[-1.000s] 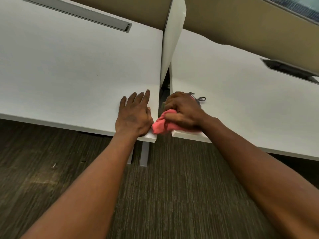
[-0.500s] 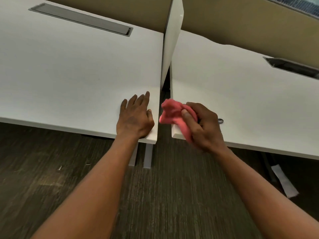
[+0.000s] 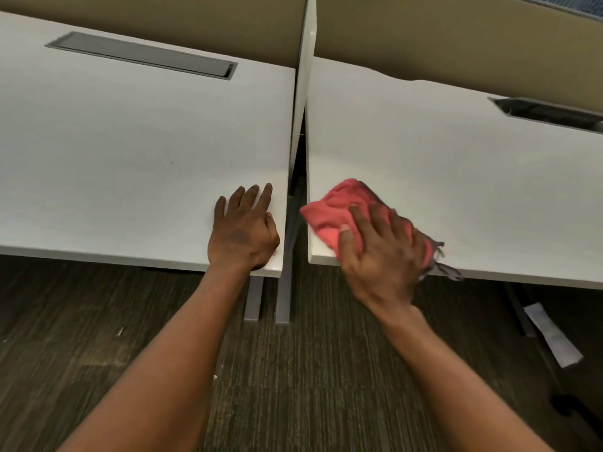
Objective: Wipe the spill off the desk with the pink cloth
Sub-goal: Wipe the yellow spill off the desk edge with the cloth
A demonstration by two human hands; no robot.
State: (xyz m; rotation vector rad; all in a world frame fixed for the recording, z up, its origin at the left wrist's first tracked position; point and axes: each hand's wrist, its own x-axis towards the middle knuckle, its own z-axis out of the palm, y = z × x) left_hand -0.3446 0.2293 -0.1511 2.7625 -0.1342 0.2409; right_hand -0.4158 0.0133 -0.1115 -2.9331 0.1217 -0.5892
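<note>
Desks: two flat white desks [image 3: 424,151] side by side, a thin white wall [image 3: 301,93] between them.
Cloth: crumpled pink cloth [image 3: 329,213] on the right desk's near left corner, under the right hand [image 3: 378,252]; grey frayed edge sticks out.
Right hand: fingers spread, pressing flat on the cloth.
Left hand [image 3: 243,233]: open, flat on the left desk's corner.
Floor: dark striped carpet [image 3: 310,370].
</note>
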